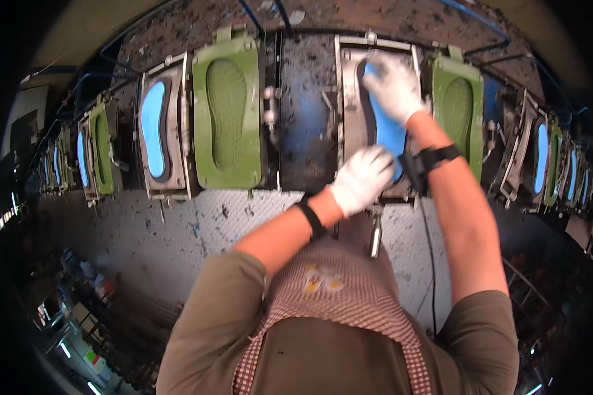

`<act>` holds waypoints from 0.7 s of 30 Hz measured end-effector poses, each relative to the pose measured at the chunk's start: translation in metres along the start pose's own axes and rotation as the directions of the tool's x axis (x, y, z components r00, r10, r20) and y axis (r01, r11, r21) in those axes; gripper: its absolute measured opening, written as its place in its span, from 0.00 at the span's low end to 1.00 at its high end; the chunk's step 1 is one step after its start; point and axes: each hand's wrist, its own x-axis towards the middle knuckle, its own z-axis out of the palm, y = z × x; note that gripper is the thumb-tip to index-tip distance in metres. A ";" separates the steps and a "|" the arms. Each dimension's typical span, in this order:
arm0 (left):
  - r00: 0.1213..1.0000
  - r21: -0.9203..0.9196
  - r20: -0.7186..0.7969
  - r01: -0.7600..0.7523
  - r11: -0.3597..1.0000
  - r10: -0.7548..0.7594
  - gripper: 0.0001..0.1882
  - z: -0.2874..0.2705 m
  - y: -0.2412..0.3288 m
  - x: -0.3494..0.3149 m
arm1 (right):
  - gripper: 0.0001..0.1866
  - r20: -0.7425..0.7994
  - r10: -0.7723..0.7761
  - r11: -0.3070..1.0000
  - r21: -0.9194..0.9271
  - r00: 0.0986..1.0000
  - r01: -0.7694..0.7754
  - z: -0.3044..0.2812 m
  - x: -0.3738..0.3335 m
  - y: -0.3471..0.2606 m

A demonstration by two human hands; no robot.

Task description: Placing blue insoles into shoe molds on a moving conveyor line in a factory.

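Observation:
In front of me a blue shoe insole (390, 133) lies along a dark foot-shaped form on a metal mould plate (354, 125). My left hand (364, 179), in a white glove, is at the insole's near end, its fingers bent and closed at the edge. At the far end, my right hand (395, 85), gloved in white too, reaches over the insole and covers part of it. Motion smears its fingers, and whether they grip is hard to see. To the right sits a green mould half (456, 108) with a foot-shaped hollow.
Left of my hands stands another green mould half (227, 118), beside a plate bearing a second blue insole (153, 130). More such moulds line up toward both sides. A metal handle (375, 238) sticks out near my apron, and a black cable (431, 263) hangs down by my right arm.

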 end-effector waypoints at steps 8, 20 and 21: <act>0.920 -0.408 0.372 0.044 0.912 0.121 0.27 -0.007 -0.041 0.040 | 0.26 0.384 0.487 0.683 0.392 0.784 -0.616 -0.040 -0.260 0.002; 0.890 -0.753 0.017 0.311 0.579 -0.456 0.28 -0.031 -0.081 0.051 | 0.17 0.932 0.169 0.882 0.002 0.319 -0.472 -0.037 -0.230 0.024; 0.661 -0.832 -0.123 0.338 0.440 -0.741 0.28 -0.012 -0.100 0.051 | 0.24 0.830 0.033 0.959 0.130 0.557 -0.250 -0.027 -0.254 0.046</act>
